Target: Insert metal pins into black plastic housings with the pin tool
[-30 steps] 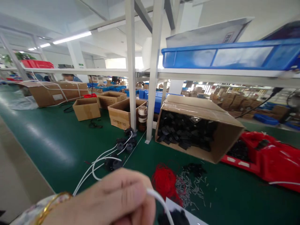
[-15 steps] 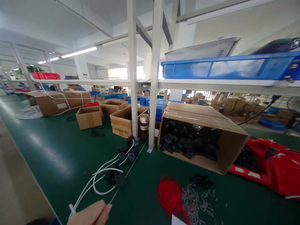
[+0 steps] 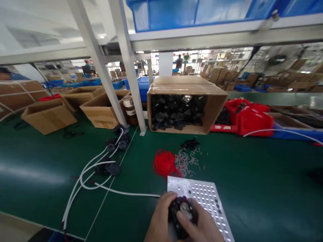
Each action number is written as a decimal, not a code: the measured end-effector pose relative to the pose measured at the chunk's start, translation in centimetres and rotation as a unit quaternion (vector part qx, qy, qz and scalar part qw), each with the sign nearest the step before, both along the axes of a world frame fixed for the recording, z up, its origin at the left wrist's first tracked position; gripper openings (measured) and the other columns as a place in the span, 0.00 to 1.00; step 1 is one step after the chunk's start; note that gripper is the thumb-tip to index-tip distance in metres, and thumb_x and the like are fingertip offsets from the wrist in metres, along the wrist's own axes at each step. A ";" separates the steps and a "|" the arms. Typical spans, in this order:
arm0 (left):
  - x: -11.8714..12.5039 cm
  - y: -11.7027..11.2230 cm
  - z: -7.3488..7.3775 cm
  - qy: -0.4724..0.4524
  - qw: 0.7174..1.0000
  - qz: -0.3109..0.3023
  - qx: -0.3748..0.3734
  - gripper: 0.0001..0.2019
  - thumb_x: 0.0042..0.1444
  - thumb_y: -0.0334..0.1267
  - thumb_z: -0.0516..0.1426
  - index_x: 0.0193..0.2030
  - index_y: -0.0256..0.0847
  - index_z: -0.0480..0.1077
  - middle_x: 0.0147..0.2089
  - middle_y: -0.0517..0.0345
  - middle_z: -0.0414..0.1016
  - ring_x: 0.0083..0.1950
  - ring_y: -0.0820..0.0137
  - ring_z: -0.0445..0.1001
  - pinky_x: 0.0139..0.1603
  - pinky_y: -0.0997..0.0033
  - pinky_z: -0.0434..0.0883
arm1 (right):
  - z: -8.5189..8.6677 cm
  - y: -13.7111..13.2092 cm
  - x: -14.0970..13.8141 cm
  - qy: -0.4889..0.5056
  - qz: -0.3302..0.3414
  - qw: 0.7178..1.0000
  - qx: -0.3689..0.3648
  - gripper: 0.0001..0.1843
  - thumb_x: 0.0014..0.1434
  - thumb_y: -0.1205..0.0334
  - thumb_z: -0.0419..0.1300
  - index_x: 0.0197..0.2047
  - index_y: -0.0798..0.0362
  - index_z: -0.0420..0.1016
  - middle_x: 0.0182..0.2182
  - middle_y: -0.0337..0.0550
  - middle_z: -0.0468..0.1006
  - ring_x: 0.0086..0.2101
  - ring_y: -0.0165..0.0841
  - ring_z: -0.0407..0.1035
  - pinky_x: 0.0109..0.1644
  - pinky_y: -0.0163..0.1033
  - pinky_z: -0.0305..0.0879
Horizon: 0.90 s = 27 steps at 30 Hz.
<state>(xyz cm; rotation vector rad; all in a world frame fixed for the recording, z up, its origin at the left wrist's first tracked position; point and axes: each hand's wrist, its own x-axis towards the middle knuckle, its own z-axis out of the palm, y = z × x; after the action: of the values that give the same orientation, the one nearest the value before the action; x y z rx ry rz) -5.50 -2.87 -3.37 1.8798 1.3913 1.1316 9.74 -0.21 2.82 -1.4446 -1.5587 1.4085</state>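
Note:
Both my hands are at the bottom middle, closed round a small black round part [image 3: 182, 211]. My left hand [image 3: 160, 220] wraps its left side. My right hand [image 3: 202, 228] grips it from the right, thumb pressed on top. A white cable [image 3: 126, 193] runs left from the part across the green table. The part is held over the near edge of a perforated metal plate [image 3: 210, 198]. Just beyond the plate lie a bundle of red wires [image 3: 164, 163] and scattered small metal pins [image 3: 188, 158].
Several black parts with white cables [image 3: 117, 143] lie left of centre. A cardboard box on its side [image 3: 214, 101] holds black pieces. A red bin [image 3: 248, 117] stands to its right, open boxes [image 3: 47, 116] to the left, white shelf posts [image 3: 131, 77] between. A person is at the far left.
The view has swung down and to the right. One hand pinched a white cable end before; now both hands hold the black part over the perforated plate.

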 end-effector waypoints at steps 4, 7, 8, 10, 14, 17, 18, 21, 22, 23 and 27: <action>-0.2 -0.2 -0.1 0.006 1.000 0.004 0.015 0.42 0.41 0.47 0.69 0.61 0.47 0.56 0.58 0.45 0.68 0.59 0.51 0.67 0.60 0.49 0.66 | 0.0 0.2 0.4 -0.040 0.022 0.999 -0.016 0.22 0.56 0.47 0.53 0.40 0.58 0.72 0.36 0.54 0.78 0.38 0.46 0.71 0.41 0.45 0.66; 0.3 -0.1 0.4 -0.020 1.000 0.005 0.013 0.32 0.49 0.50 0.63 0.59 0.49 0.57 0.56 0.48 0.69 0.57 0.55 0.69 0.57 0.52 0.69 | 0.2 0.5 1.9 -0.031 0.028 0.999 0.034 0.22 0.57 0.53 0.53 0.50 0.58 0.71 0.44 0.54 0.76 0.46 0.45 0.68 0.51 0.47 0.63; 0.4 -0.1 0.6 -0.032 0.999 -0.001 0.011 0.31 0.50 0.51 0.62 0.59 0.49 0.57 0.56 0.48 0.68 0.57 0.55 0.69 0.56 0.52 0.70 | 0.2 0.7 2.4 -0.024 0.028 0.998 0.050 0.23 0.59 0.54 0.53 0.54 0.56 0.70 0.48 0.53 0.74 0.49 0.44 0.66 0.54 0.47 0.61; 0.5 0.0 1.2 -0.053 0.999 -0.007 0.005 0.30 0.51 0.54 0.61 0.58 0.49 0.57 0.55 0.48 0.68 0.56 0.55 0.69 0.56 0.52 0.70 | 0.2 1.3 3.3 -0.009 0.035 0.998 0.061 0.23 0.61 0.54 0.52 0.58 0.51 0.67 0.50 0.49 0.73 0.52 0.42 0.64 0.57 0.48 0.58; 0.6 0.3 2.0 -0.092 0.995 -0.036 -0.010 0.32 0.50 0.62 0.57 0.58 0.50 0.57 0.54 0.49 0.67 0.57 0.55 0.67 0.56 0.52 0.69 | 0.5 2.4 3.3 0.039 0.043 0.997 0.059 0.14 0.60 0.56 0.56 0.44 0.50 0.77 0.38 0.44 0.77 0.41 0.39 0.70 0.46 0.43 0.65; 0.8 0.4 2.2 -0.081 0.994 -0.077 0.016 0.34 0.48 0.64 0.56 0.58 0.51 0.58 0.53 0.50 0.67 0.54 0.57 0.68 0.54 0.55 0.69 | 0.8 2.6 2.5 0.078 0.020 0.994 0.078 0.11 0.58 0.56 0.58 0.29 0.52 0.76 0.27 0.40 0.73 0.31 0.34 0.67 0.35 0.36 0.63; 0.8 0.4 2.3 -0.069 0.994 -0.081 0.024 0.33 0.49 0.63 0.56 0.58 0.52 0.58 0.53 0.50 0.67 0.53 0.57 0.68 0.53 0.55 0.70 | 0.8 2.5 2.4 0.087 -0.002 0.993 0.084 0.12 0.58 0.55 0.58 0.27 0.52 0.74 0.26 0.39 0.71 0.29 0.33 0.66 0.32 0.35 0.62; 1.0 0.3 2.8 -0.020 0.997 -0.064 0.026 0.28 0.53 0.55 0.59 0.58 0.50 0.59 0.52 0.49 0.66 0.51 0.57 0.68 0.50 0.54 0.70 | 0.6 1.5 2.8 0.075 -0.083 0.991 0.068 0.11 0.58 0.53 0.56 0.32 0.51 0.70 0.25 0.37 0.69 0.25 0.31 0.62 0.28 0.34 0.58; 1.1 0.3 3.0 -0.002 0.999 -0.050 0.019 0.27 0.52 0.50 0.61 0.57 0.49 0.60 0.51 0.49 0.66 0.51 0.56 0.68 0.49 0.53 0.70 | 0.5 1.0 3.1 0.052 -0.094 0.993 0.054 0.09 0.57 0.54 0.57 0.33 0.51 0.69 0.25 0.36 0.69 0.24 0.30 0.61 0.27 0.34 0.57; 1.3 0.3 3.1 0.014 0.999 -0.036 0.011 0.26 0.50 0.46 0.63 0.55 0.48 0.61 0.51 0.49 0.67 0.51 0.56 0.68 0.50 0.52 0.70 | 0.3 0.5 3.4 0.025 -0.089 0.995 0.038 0.08 0.55 0.56 0.59 0.34 0.51 0.68 0.25 0.36 0.69 0.24 0.30 0.60 0.26 0.34 0.56; 1.8 0.5 3.5 0.032 0.998 0.018 -0.043 0.35 0.42 0.37 0.67 0.57 0.44 0.57 0.51 0.47 0.67 0.52 0.53 0.68 0.52 0.48 0.69 | -0.6 -1.0 3.6 0.004 -0.042 0.998 -0.035 0.17 0.45 0.63 0.61 0.42 0.51 0.68 0.32 0.39 0.74 0.28 0.34 0.67 0.30 0.35 0.63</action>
<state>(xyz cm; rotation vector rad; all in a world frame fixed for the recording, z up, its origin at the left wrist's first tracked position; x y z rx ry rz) -3.68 -2.39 0.13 1.8517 1.4904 1.0198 13.35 -1.20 2.26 -1.5251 -1.4386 1.4308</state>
